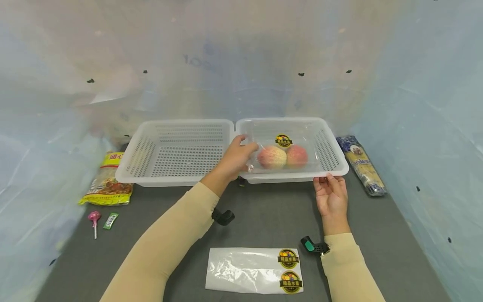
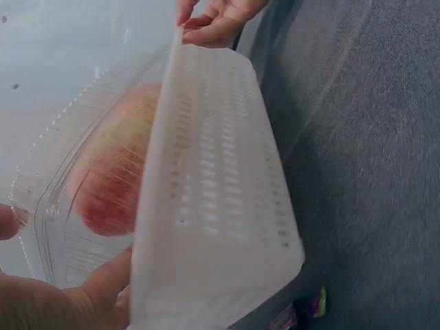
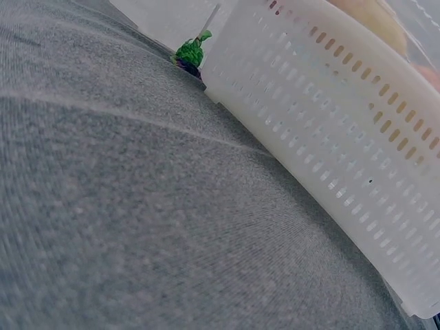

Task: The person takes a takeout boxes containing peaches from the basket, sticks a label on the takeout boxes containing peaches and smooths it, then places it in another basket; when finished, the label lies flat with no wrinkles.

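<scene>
My left hand grips the left end of a clear plastic fruit box with its thumb and fingers. Through the lid, which bears a round black and yellow sticker, show two peaches. The box lies tilted inside the right white plastic basket, over its left and middle part. At that basket's front rim, toward the right corner, my right hand pinches the edge, palm turned up. In the left wrist view the peach and the perforated basket wall appear close up.
A second white basket adjoins on the left. A yellow-red food bag, pink lollipop and green candy lie left. Pasta pack at right; white sheet with two stickers in front. Green-wrapped lollipop near the baskets' junction.
</scene>
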The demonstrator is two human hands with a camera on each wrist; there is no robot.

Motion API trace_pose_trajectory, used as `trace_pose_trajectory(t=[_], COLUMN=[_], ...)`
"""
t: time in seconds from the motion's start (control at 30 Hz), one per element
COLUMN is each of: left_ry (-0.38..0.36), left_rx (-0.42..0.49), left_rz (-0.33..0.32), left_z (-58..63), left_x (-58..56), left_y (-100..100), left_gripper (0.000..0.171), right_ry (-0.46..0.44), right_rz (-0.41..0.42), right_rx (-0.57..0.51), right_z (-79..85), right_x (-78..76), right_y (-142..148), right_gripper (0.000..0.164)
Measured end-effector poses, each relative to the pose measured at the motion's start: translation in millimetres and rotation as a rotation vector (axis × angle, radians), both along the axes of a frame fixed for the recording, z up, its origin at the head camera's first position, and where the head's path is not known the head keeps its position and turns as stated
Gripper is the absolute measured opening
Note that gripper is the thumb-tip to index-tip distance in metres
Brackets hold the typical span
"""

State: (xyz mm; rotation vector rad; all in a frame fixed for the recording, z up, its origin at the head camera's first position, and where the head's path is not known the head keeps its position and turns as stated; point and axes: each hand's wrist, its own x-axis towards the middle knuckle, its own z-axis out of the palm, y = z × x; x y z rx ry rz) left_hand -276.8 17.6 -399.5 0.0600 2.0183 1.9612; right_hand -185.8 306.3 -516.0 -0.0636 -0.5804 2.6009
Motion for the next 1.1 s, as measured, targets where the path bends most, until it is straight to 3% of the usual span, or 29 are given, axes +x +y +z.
trace_pose_trajectory(t=[0.3, 0.43, 0.63, 0.9, 1.1], left_ry=[-0.068, -0.079, -0.103, -0.039, 0.065], left_rx=[-0.061, -0.094, -0.11, -0.207, -0.266], left_rz=[0.044, 0.067, 0.042, 0.006, -0.032], left_z=[-20.2, -23.6, -25.7, -23.7, -17.4], left_x=[-4.9, -9.9, -15.5, -13.6, -0.2], left_y=[28.4, 36.1, 41.5, 37.9, 33.8], left_gripper=[0.082, 0.083, 0.09, 0.096, 0.09], right_ry=[-0.022, -0.011, -0.004, -0.007, -0.013], right_rz=[-0.002, 0.006, 0.001, 0.005, -0.004], right_rx=[-0.018, -0.014, -0.021, 0.009, 0.007], right_z=[-1.8, -2.4, -2.9, -4.8, -3.5], right_x=[-0.7, -0.6, -1.0, -1.2, -0.9], right_y=[-2.3, -2.5, -1.8, -1.2, 1.7], right_gripper=[0.012, 0.011, 0.01, 0.013, 0.012])
